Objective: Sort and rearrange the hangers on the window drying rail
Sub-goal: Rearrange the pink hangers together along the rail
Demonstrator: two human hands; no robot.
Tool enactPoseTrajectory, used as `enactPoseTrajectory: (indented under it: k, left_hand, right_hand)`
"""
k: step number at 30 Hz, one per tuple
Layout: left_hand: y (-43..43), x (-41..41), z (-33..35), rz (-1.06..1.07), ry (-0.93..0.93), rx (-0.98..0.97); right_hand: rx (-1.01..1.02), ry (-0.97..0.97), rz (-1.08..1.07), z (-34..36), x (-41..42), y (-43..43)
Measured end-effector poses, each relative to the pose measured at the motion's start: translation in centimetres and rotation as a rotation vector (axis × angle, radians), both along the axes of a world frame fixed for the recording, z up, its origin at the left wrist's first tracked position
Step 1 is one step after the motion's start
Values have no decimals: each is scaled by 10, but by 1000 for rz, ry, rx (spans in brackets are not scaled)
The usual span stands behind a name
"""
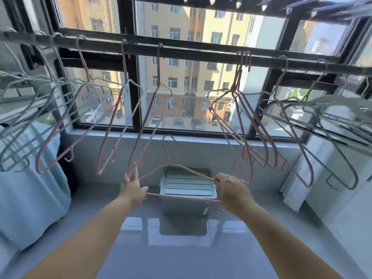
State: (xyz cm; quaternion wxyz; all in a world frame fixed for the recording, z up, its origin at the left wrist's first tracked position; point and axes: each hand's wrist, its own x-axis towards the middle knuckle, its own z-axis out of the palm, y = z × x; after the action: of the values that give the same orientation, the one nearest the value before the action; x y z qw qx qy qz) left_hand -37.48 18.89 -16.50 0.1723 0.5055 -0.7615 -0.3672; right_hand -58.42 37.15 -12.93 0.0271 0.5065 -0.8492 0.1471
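A dark drying rail (181, 50) runs across the window. Several pink hangers hang from it, one (112, 125) left of centre and a bunch (251, 125) right of centre. Grey hangers (26, 125) crowd the left end and more grey hangers (326, 117) the right end. One pink hanger (173, 168) is off the rail, held level in front of me with its hook up. My right hand (233, 191) pinches its right shoulder wire. My left hand (133, 190) holds its left end, fingers also reaching the bottom of a hanging pink hanger.
A grey-green lidded plastic box (187, 188) stands on the glossy tiled floor below the window sill (181, 137). A light blue curtain (30, 188) hangs at the left. White cloth (302, 178) hangs at the right. A second perforated rail (241, 5) runs overhead.
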Motion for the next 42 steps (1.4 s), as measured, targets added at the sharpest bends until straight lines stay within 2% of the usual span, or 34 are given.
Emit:
enactPoseTrajectory:
  k: [5,9,12,16,18,23,28,33,37,42]
  left_hand:
    - [-13,29,-19,5,-83,16]
    - [-11,44,-28,-122,-162,-36]
    - [-3,53,-30,-207,-9,50]
    - [5,61,-18,-170,179,-8]
    - [14,62,-10,-195,239,11]
    - [44,48,2,-201,300,-3]
    - [73,18,18,-152,616,284]
    - [100,-17,46,-166,768,378]
    - [112,-34,71,-152,820,357]
    - [118,-43,96,-188,943,368]
  right_hand:
    - [27,-93,77,-7,-11,4]
    - [57,-147,77,-19,-16,-1]
    - [26,-200,10,-30,-22,-5]
    - [-85,-251,-39,-41,-24,-11]
    - [-136,-270,-34,-43,-21,-13]
    - [-92,-260,76,-50,7,-17]
    - [-170,-506,217,-48,73,-8]
    - [-318,-743,285,-35,139,10]
    - [-500,-761,254,-10,143,18]
    - [-455,-580,240,3,142,28]
